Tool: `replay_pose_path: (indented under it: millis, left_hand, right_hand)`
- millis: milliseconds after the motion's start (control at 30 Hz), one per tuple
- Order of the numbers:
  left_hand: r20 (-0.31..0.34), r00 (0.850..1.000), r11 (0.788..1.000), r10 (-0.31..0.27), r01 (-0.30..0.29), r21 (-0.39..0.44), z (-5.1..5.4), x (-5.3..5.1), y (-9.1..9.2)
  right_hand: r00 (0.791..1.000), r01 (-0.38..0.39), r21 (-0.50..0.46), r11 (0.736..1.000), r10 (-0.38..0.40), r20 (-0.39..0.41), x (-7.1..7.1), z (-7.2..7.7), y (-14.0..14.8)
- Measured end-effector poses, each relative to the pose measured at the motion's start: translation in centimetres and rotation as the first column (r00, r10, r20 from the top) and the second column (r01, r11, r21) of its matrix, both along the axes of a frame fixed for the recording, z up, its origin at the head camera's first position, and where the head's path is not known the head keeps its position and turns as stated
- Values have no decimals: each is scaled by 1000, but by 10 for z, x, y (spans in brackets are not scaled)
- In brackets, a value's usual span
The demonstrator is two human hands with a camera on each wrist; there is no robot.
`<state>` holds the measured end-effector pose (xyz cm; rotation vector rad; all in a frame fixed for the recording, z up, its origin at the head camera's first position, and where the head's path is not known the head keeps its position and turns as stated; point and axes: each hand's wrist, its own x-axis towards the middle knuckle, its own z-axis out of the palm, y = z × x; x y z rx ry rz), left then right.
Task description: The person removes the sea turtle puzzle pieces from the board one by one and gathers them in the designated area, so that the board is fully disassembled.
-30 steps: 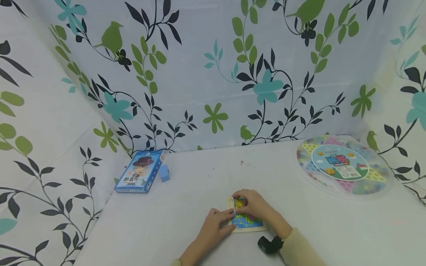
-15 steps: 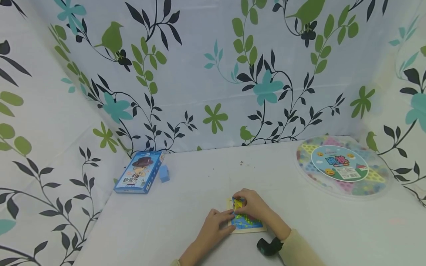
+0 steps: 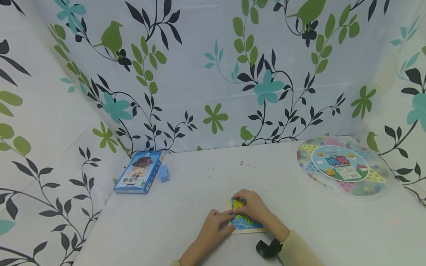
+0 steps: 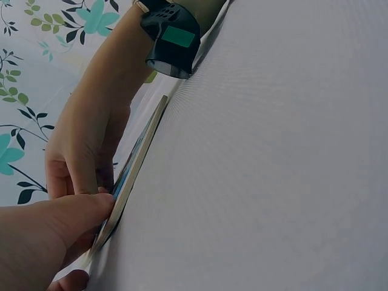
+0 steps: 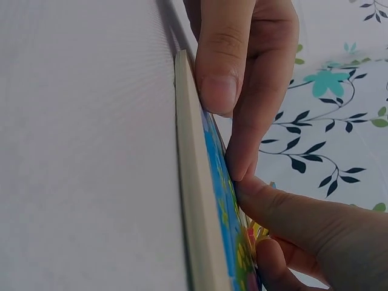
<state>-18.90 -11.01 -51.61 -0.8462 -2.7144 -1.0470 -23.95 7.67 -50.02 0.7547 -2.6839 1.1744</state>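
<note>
A small wooden picture board [image 3: 247, 231] with a blue, yellow and green puzzle image [image 3: 244, 221] lies on the table. My left hand [image 3: 213, 228] rests at its left side, thumb and index finger spread and touching it. Over the upper left of the picture, my right hand [image 3: 254, 207] pinches a yellow piece [image 3: 237, 204]. The right wrist view shows the right thumb [image 5: 257, 197] against the left index fingertip, with yellow and red of the piece [image 5: 259, 231] between the right fingers. In the left wrist view, the board's side edge [image 4: 142, 148] runs beside the left thumb [image 4: 91, 209].
A blue illustrated box [image 3: 138, 173] lies at the back left, with a small blue block [image 3: 164, 173] beside it. A round, clear-rimmed game set [image 3: 342, 166] lies at the back right. Patterned cloth [image 3: 186, 85] hangs behind the table. The right wrist wears a black camera [image 3: 267, 248].
The piece in my right hand has tilted down flatter over the picture, showing more of its yellow face. My left hand has barely moved.
</note>
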Motion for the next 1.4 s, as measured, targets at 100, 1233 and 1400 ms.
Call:
replay_pose_path:
  millis: [100,1233,1400]
  left_hand:
    - [5,1000,1000,1,-1,0,1,0,0]
    - [39,999,1000,9,-9,5,0,0,1]
    - [39,999,1000,6,-7,11,0,-1,0]
  right_hand:
    - [1000,13,3,1000,-13,-4,0,-1,-1]
    - [999,-27,3,1000,27,-32,0,-3,0]
    - [998,-65,-8,998,65,-20,-2,-5,2]
